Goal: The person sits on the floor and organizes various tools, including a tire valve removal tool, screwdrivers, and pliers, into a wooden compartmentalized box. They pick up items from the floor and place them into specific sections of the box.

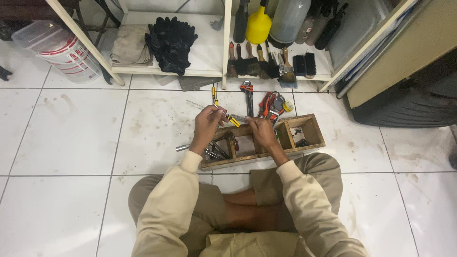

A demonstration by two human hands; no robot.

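Note:
I sit cross-legged on a white tiled floor. My left hand [205, 126] and my right hand [260, 132] both grip a yellow-and-black handled screwdriver [233, 120], held level above a long wooden tool tray [312, 129]. The tray has several compartments. Its left one holds metal sockets and wrenches [214, 152]. The right ones look nearly bare.
Loose tools lie on the floor beyond the tray: a wrench [247, 96], red-handled pliers [266, 103], a small yellow screwdriver [214, 94]. A white shelf [162, 71] carries black gloves [171, 39], brushes [268, 62], a yellow bottle [258, 24]. A plastic bucket [62, 50] stands at left.

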